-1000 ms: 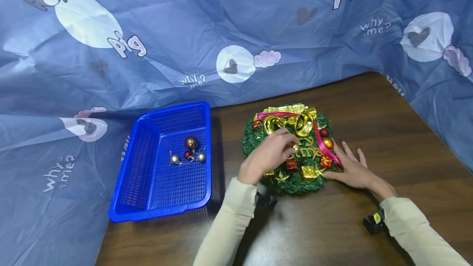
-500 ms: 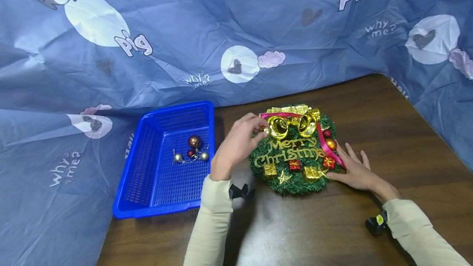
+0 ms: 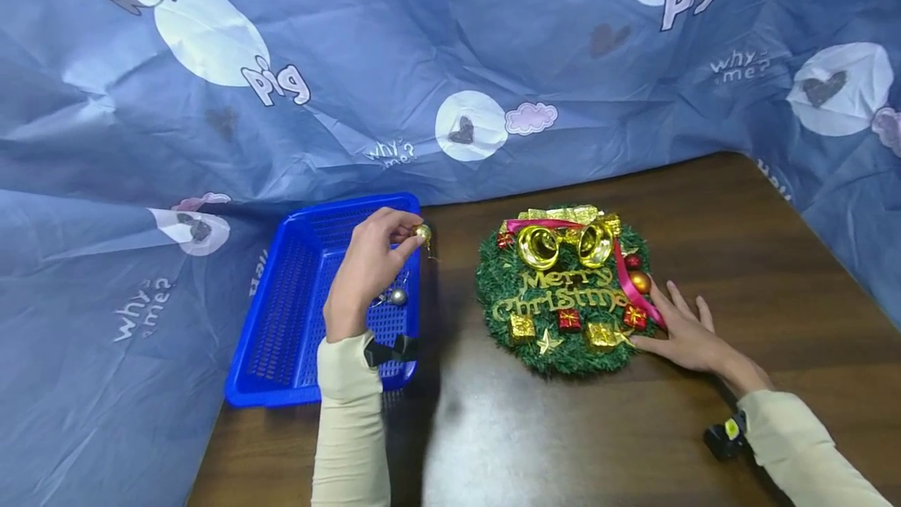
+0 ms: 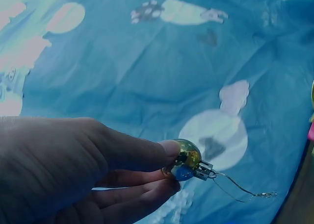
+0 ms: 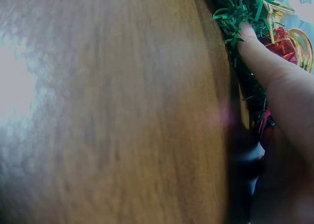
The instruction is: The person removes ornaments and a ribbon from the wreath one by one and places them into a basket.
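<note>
My left hand [image 3: 369, 266] pinches a small shiny gold bauble [image 4: 189, 158] between thumb and fingertips, over the right side of the blue basket [image 3: 281, 397]. A metal cap and a thin wire loop stick out from the bauble in the left wrist view. My right hand [image 3: 686, 335] rests with spread fingers on the right edge of a green Christmas wreath [image 3: 573, 358]. Its thumb touches the wreath's green tinsel in the right wrist view. The wreath carries gold bells [image 3: 538, 247], gold "Merry Christmas" lettering, small gift boxes, stars and a pink ribbon.
Inside the basket a silvery bauble [image 3: 398, 296] shows; my left hand hides other contents. The brown wooden table [image 3: 493, 444] holds both basket and wreath. A blue printed cloth [image 3: 352, 45] hangs behind the table and at its sides.
My left hand has lifted away from the wreath with the gold bauble and travelled left to the basket, uncovering the lettering. My right hand stays at the wreath's edge.
</note>
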A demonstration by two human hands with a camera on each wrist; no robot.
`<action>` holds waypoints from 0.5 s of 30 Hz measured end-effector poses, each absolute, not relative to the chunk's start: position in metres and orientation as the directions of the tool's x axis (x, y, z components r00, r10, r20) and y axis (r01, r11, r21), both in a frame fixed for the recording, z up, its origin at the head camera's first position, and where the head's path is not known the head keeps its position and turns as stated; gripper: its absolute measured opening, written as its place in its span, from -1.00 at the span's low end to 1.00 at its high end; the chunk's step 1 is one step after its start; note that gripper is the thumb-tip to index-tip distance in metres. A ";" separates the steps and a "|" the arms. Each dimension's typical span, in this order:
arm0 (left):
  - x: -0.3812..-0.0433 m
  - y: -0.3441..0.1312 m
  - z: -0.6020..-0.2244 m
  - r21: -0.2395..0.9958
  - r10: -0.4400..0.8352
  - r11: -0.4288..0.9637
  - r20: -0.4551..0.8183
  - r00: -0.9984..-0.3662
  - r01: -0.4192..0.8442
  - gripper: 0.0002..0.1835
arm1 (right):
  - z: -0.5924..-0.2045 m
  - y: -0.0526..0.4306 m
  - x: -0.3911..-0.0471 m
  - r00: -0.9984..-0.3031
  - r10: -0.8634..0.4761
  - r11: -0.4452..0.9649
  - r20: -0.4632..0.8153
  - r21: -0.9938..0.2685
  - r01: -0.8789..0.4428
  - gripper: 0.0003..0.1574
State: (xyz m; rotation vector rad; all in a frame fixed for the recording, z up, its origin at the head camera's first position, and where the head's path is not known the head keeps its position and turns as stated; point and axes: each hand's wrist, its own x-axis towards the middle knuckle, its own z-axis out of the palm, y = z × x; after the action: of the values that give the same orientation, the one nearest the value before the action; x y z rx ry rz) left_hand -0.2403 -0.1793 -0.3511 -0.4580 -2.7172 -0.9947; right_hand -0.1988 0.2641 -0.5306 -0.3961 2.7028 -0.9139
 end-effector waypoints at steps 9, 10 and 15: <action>-0.239 -0.218 -0.361 0.588 0.122 0.768 0.253 -0.960 0.252 -0.78 | -0.531 0.264 -0.199 -0.923 -0.347 0.760 -0.164 -0.627 -0.175 0.26; -0.239 -0.222 -0.362 0.585 0.111 0.775 0.242 -0.964 0.236 -0.78 | -0.531 0.264 -0.199 -0.923 -0.347 0.760 -0.166 -0.626 -0.173 0.26; -0.243 -0.243 -0.372 0.543 0.087 0.819 0.204 -0.975 0.187 -0.77 | -0.531 0.264 -0.199 -0.926 -0.344 0.762 -0.153 -0.622 -0.180 0.26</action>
State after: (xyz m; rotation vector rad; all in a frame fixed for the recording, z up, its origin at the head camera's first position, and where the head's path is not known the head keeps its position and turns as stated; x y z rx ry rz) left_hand -0.2429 -0.2429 -0.3721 -0.2151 -2.8326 -0.8717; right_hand -0.1990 0.2639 -0.5309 -0.4095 2.7005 -0.9154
